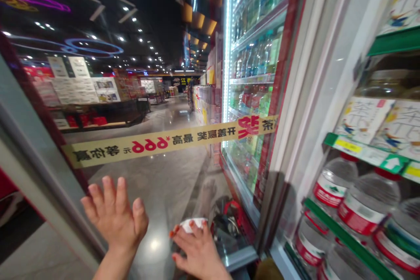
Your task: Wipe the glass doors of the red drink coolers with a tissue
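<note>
My left hand (114,214) is raised with its fingers spread and its palm against the inside of an open glass fridge door (131,96). A yellow strip (170,141) with mirrored print runs across that glass. My right hand (197,249) is low in the middle, its fingers curled over a small white object (193,224) that looks like a cap or lid; what is under it is hidden. To the right is the open fridge, with water bottles (367,205) with red labels lying on green-edged shelves (341,232).
Boxed drinks (364,118) stand on the shelf above the bottles. A second lit fridge (256,65) full of bottles stands beyond the door. Through the glass I see a shiny shop aisle (170,118), stacked goods and display stands. A red basket or trolley part (229,218) is by the fridge base.
</note>
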`<state>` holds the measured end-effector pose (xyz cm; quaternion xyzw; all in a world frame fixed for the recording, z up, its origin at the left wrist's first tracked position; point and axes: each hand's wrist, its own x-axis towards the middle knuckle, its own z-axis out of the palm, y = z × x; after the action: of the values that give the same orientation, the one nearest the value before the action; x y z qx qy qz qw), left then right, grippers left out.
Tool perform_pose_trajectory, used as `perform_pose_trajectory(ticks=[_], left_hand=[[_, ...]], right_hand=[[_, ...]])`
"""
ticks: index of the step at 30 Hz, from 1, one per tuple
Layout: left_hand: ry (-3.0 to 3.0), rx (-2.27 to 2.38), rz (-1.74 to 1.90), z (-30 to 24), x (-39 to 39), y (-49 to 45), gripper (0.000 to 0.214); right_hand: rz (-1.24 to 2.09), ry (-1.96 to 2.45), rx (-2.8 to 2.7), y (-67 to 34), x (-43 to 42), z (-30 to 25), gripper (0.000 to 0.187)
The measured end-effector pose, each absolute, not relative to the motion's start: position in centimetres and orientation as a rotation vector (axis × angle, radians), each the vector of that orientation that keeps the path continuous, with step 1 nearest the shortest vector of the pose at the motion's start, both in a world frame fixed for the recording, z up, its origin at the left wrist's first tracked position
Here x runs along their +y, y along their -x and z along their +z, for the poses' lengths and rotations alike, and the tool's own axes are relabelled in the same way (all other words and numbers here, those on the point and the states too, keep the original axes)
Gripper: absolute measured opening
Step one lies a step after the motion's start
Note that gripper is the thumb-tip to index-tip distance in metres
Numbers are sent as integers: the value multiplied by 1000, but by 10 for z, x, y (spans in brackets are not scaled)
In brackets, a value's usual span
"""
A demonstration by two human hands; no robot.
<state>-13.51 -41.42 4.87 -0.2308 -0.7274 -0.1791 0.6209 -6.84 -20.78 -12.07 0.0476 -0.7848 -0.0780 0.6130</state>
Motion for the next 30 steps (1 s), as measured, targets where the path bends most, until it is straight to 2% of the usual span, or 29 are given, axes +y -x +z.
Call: perform_pose_trajectory(ticks=[2,7,10,14,17,21,25,30], left_hand=[[537,-1681,-410,48,-416,135,83],[551,-1683,-394,48,-417,137,85],[552,-1666,-393,50,-415,136,83],[551,-1659,-392,53,-413,133,81],[553,-1676,-389,53,-414,134,81],[552,-1670,-380,51,-416,135,82],[531,-1691,-385,48,-417,135,84],[500,-1714,-371,46,-417,135,92]], right_hand=[[-205,-133,-1816,66,-207,-130,43],[-52,304,-1749,77,-139,-134,57],[-4,381,-1732,84,-149,-133,59],[-57,56,-1839,76,-219,-139,55],[-71,-124,-1851,70,-230,-141,46],[129,263,-1766,81,-162,-126,64],[266,506,-1703,91,-135,-105,70],[191,45,-1900,80,-208,-116,65]])
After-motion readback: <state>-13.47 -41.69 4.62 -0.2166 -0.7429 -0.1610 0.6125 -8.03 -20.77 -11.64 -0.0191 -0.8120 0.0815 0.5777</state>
